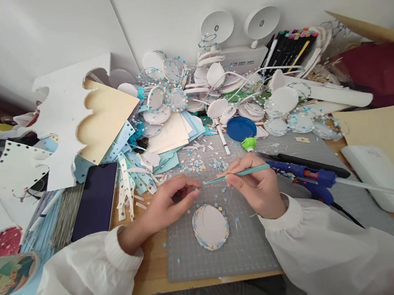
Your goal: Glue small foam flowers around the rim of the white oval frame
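Fingers [237, 175] of our right hand [258, 190] are pinching teal tweezers [237, 174], whose tip is pointing left toward our left hand [169, 202]; the left fingers [190, 190] are pressed together at their tips, perhaps on something tiny, though we cannot tell what.

Going from big to small: the table [150, 270] is carrying a heavy clutter, and the cut white card [64, 128] at the far left is leaning over the dark phone [95, 200]; a nudge from our left sleeve [86, 271] could be sliding that pile toward us. On the grey cutting mat [242, 246], the blue glue gun [309, 180] is lying just right of our right hand, so a careless wrist could be brushing its nozzle or dragging its cord. The oval disc [210, 226], edged with little stars, is lying near us between both hands; a dropped forearm could be knocking stars off its rim. Smallest of all, loose confetti stars [216, 164] are lying scattered beyond the tweezers, and a breath or slipping grip could be scattering them.
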Demonstrator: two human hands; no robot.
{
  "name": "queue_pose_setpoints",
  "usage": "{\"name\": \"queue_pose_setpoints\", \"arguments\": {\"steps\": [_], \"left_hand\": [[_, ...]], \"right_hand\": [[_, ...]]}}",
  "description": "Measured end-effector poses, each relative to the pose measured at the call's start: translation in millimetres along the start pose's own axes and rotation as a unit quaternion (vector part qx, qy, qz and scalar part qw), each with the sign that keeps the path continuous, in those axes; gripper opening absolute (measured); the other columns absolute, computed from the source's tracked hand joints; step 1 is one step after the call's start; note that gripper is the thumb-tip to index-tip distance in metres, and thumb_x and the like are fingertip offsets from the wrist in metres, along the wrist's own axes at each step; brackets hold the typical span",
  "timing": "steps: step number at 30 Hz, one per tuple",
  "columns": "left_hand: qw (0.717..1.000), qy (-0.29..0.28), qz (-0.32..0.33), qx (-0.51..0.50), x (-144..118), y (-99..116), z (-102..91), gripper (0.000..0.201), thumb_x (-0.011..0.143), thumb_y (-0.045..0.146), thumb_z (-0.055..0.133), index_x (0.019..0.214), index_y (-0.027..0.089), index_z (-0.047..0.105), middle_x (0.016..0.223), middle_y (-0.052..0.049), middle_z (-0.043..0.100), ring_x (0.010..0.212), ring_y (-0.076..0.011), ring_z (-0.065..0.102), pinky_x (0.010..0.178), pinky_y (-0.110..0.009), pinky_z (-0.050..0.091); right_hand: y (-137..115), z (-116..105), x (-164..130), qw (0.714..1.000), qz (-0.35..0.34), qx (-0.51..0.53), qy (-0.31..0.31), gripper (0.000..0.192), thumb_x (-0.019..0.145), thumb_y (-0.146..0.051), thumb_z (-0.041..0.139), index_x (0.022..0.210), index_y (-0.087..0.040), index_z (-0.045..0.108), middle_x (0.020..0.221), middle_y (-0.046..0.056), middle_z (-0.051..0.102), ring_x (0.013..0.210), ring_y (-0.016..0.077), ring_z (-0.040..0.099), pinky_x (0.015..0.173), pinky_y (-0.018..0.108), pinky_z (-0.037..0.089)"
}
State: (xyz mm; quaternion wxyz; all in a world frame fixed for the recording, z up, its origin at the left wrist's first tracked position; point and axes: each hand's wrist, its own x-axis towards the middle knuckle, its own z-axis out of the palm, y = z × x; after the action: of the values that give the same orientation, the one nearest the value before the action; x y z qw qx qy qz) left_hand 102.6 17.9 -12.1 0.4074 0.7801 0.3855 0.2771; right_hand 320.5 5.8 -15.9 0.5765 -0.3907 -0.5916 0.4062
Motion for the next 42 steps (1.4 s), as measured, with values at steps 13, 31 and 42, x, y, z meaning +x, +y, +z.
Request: {"name": "queue_pose_setpoints", "arguments": {"steps": [13,31,42], "left_hand": [[0.999,-0.007,0.022,-0.032,0.9,0.4,-1.4,0.013,0.089,0.023,0.058,0.087,0.013,0.066,0.069,-0.001,0.055,0.061,-0.0101,0.049,0.057,-0.021,0.039],[1.000,-0.006,0.018,-0.016,0.1,1.7,-1.9,0.018,0.090,0.026,0.057,0.085,0.013,0.068,0.072,-0.004,0.061,0.065,-0.0125,0.053,0.058,-0.023,0.040],[1.000,-0.015,0.025,-0.010,-0.1,0.7,-1.2,0.017,0.089,0.025,0.057,0.083,0.014,0.068,0.069,-0.004,0.060,0.063,-0.0122,0.052,0.059,-0.024,0.040]], "right_hand": [[3.5,6.9,-6.9,0.997,0.013,0.044,-0.056,0.005,0.084,-0.021,0.063,0.082,-0.023,0.059,0.073,0.000,0.054,0.067,0.0144,0.059,0.065,0.035,0.057],[4.1,6.8,-2.8,0.994,0.089,0.051,-0.035,0.015,0.081,-0.034,0.067,0.081,-0.022,0.057,0.073,0.001,0.063,0.059,0.0137,0.060,0.057,0.031,0.052],[4.1,5.3,-1.7,0.996,0.075,0.035,-0.037,0.014,0.083,-0.033,0.066,0.080,-0.023,0.056,0.069,0.000,0.058,0.059,0.0141,0.059,0.057,0.031,0.052]]}}
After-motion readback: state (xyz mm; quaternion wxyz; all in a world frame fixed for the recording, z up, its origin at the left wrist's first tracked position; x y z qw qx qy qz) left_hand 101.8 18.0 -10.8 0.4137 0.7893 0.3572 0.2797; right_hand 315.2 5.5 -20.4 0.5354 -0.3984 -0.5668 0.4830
